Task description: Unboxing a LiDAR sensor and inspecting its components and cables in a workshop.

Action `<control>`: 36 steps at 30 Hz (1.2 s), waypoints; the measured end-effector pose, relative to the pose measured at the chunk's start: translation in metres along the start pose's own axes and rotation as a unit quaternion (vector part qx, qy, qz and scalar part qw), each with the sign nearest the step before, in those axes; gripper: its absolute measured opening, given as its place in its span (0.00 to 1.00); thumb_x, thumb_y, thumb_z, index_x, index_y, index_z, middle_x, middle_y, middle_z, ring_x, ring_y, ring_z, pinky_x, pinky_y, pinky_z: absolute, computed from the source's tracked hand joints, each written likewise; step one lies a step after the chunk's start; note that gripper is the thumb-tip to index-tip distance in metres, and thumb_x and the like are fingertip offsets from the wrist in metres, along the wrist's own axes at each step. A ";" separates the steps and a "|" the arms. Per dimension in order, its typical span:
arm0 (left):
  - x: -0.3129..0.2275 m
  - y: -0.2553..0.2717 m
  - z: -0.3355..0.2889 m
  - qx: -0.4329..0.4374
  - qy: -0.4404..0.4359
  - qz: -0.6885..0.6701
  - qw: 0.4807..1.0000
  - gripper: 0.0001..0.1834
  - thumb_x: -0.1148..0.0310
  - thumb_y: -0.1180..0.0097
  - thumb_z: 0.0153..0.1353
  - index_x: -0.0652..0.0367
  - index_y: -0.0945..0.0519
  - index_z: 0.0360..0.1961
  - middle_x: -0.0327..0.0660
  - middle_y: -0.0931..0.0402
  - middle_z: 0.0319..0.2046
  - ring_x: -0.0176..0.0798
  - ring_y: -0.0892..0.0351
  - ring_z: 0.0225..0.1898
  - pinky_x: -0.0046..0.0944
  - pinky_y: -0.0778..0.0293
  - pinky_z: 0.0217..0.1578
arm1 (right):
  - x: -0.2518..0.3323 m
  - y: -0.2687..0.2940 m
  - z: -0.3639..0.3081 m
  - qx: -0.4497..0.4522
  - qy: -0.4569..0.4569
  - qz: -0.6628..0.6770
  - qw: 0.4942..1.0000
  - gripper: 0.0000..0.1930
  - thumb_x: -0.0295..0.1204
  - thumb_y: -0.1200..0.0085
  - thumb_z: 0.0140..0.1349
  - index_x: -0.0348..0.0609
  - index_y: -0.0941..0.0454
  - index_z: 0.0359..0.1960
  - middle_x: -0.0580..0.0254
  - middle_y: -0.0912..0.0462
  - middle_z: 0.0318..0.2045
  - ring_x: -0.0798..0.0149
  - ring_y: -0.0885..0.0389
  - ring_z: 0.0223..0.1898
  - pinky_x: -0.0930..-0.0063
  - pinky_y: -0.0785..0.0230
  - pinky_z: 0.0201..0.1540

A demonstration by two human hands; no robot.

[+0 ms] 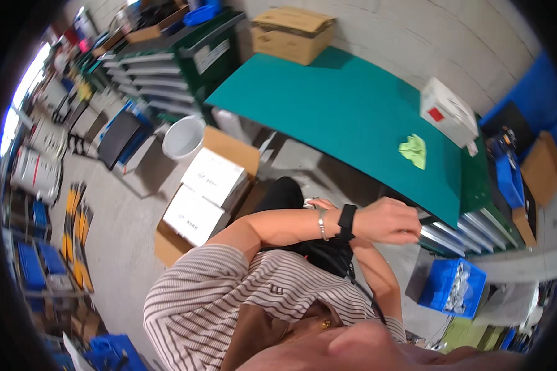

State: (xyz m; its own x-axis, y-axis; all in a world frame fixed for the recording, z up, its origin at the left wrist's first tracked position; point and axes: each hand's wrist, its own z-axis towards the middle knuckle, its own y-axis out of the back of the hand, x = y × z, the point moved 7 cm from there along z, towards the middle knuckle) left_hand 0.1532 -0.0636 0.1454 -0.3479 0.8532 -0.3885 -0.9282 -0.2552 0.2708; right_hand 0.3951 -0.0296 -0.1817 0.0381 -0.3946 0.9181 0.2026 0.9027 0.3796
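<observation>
My left arm reaches across my body to the right, with a black wristband and a silver bracelet on it. At its end my left hand (387,221) is closed in a loose fist in front of the table's near edge, with no object showing in it. My right hand (322,203) is mostly hidden behind the left forearm; its few visible fingers look bent beside a small whitish bit too small to name. On the green-topped table (328,93) lies a crumpled light-green cloth (413,150). A white box (449,112) with a red patch stands near its right end.
An open cardboard carton (232,145) with white boxes (195,213) inside stands on the floor at my left. Beyond it are a white bucket (184,137) and a chair (122,141). A closed carton (293,34) sits at the table's far end. A blue bin (436,284) stands right.
</observation>
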 end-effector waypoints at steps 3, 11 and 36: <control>-0.011 0.012 -0.012 -0.006 0.011 -0.035 0.999 0.04 0.70 0.43 0.57 0.57 0.22 0.28 0.38 0.28 0.24 0.41 0.28 0.23 0.38 0.31 0.24 | -0.003 0.006 0.046 -0.038 -0.005 -0.088 0.995 0.27 0.34 0.43 0.58 0.42 0.36 0.58 0.57 0.27 0.51 0.62 0.28 0.53 0.67 0.37 0.57; -0.024 0.087 -0.060 -0.120 0.055 0.061 0.989 0.04 0.71 0.45 0.58 0.60 0.23 0.30 0.41 0.26 0.26 0.44 0.25 0.25 0.39 0.28 0.26 | 0.004 0.025 0.231 -0.154 0.016 -0.331 0.931 0.17 0.32 0.42 0.57 0.40 0.27 0.46 0.56 0.25 0.46 0.61 0.27 0.51 0.65 0.35 0.53; -0.116 0.319 -0.714 -0.591 0.677 0.386 0.208 0.15 0.66 0.46 0.56 0.62 0.24 0.43 0.50 0.20 0.37 0.52 0.21 0.41 0.46 0.26 0.45 | 0.129 -0.137 0.264 0.252 -0.190 -0.111 0.942 0.07 0.24 0.46 0.57 0.37 0.26 0.37 0.59 0.21 0.26 0.66 0.21 0.29 0.76 0.30 0.35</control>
State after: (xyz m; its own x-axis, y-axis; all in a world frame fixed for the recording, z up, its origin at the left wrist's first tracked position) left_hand -0.1970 -0.5691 -0.3517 0.5720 -0.3545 -0.7397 0.3681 -0.6950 0.6176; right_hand 0.1141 -0.1588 -0.0848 -0.3223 -0.5793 0.7487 -0.3300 0.8101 0.4847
